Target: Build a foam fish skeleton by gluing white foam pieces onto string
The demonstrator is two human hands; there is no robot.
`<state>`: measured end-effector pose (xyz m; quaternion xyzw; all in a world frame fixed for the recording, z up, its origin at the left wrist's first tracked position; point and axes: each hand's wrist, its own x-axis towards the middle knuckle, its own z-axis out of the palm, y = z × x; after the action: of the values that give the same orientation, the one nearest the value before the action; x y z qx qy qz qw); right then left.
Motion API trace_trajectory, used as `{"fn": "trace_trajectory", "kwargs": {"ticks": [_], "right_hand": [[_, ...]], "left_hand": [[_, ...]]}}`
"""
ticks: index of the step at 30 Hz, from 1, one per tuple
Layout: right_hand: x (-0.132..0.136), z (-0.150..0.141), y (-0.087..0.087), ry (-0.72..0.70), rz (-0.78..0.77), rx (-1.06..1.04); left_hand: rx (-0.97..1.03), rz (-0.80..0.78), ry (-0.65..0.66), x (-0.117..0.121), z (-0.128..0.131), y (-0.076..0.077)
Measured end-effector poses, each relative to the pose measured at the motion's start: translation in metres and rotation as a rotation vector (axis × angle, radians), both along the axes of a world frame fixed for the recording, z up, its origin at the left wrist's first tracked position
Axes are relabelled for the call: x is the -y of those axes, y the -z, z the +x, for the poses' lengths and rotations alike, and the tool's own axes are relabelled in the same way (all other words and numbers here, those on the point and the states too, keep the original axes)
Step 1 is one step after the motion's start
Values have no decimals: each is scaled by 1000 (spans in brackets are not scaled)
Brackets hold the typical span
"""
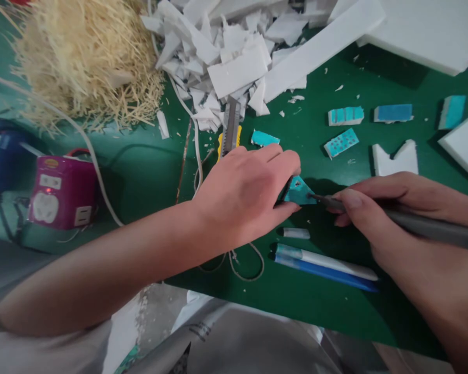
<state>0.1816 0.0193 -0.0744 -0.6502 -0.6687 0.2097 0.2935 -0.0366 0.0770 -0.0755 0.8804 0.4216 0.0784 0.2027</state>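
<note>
My left hand [249, 192] is closed on a small teal-painted foam piece [297, 191] with a pointed end and dark spots. Part of the piece is hidden under the fingers. Between the thumb and fingers of my right hand [390, 223] is a dark grey pen-like tool [432, 224]; its thin tip touches the piece near the point. Just below lie a short pale pen cap [295, 233], a white marker [335, 263] and a blue marker [327, 272]. Beyond my left hand are a box cutter [231, 127] with yellow edges and another teal foam piece [264, 138].
A heap of white foam scraps [226, 52] and a pile of straw-like shreds [89, 57] cover the far side. Painted foam blocks [393, 113] and a notched white piece [395, 160] lie at right. A magenta power adapter [64, 192] and white cable [88, 140] sit at left.
</note>
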Motion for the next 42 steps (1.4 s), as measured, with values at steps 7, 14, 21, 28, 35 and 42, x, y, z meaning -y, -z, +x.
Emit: {"fn": "trace_trajectory", "kwargs": {"ticks": [7, 14, 21, 28, 35, 42], "right_hand": [[-1, -1, 2, 128, 15, -260], [-3, 0, 2, 156, 62, -397], [-9, -6, -10, 279, -4, -474], [-7, -4, -8, 288, 83, -488], [-12, 1, -4, 196, 218, -496], [-12, 0, -6, 176, 196, -637]], "left_hand": [[14, 91, 16, 3, -2, 4], [-23, 250, 46, 9, -5, 6], [75, 338, 215, 16, -9, -6], [138, 482, 514, 26, -3, -1], [96, 418, 483, 25, -4, 2], [135, 485, 431, 28, -3, 5]]}}
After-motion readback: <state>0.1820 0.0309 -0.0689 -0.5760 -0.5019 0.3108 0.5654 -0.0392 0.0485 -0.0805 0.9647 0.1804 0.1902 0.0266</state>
